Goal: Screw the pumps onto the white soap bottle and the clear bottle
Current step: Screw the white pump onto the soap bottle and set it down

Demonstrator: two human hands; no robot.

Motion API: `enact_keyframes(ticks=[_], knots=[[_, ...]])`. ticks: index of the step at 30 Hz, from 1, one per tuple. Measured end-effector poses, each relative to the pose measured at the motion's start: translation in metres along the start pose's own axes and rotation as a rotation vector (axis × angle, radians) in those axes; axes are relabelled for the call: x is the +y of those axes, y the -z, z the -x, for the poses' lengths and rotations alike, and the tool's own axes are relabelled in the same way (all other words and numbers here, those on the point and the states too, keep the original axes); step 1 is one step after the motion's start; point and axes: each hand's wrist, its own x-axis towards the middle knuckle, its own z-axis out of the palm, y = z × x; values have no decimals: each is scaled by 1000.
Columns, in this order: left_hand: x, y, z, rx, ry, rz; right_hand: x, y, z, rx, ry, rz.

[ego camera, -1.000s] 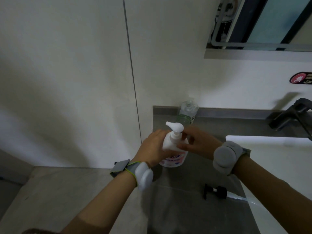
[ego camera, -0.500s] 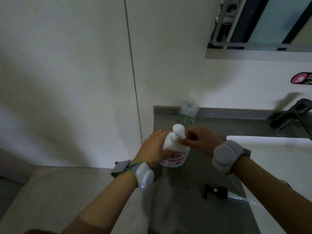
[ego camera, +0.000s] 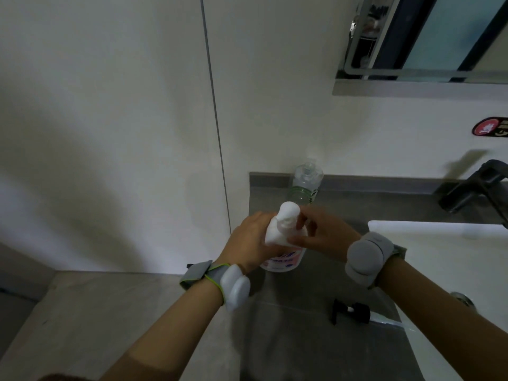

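Gripping white soap bottle point(ego camera: 280, 244) with left hand point(ego camera: 248, 243), right hand point(ego camera: 323, 235) on white pump point(ego camera: 287, 213)

Dim, soft-focus wide-angle view with shadowed corners.

Bottles, pumps and hands by the sink

There are two bottles: one white soap bottle point(ego camera: 280, 243) and one clear bottle point(ego camera: 305, 182). There are two pumps: one white pump point(ego camera: 287, 214) and one black pump point(ego camera: 350, 312). There are two hands: one left hand point(ego camera: 251, 240) and one right hand point(ego camera: 321, 233).
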Motion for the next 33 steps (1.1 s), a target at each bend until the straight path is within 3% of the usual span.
enact_keyframes(ticks=[5,10,17,24,28,33], knots=[[0,1,2,-14,-25,16,1,1,-4,44,-71,20],[2,-5,-2,-17,71,-25,-4,-10,-5,80,-5,38],[4,2,4,12,-15,-28,-6,-19,-8,196,-80,-41],[6,2,4,6,11,-73,-12,-14,-5,96,-112,-4],[5,2,3,1,7,-27,-27,-9,-1,248,-20,-64],[2,-2,5,34,27,2,-34,-10,-5,313,-2,-56]])
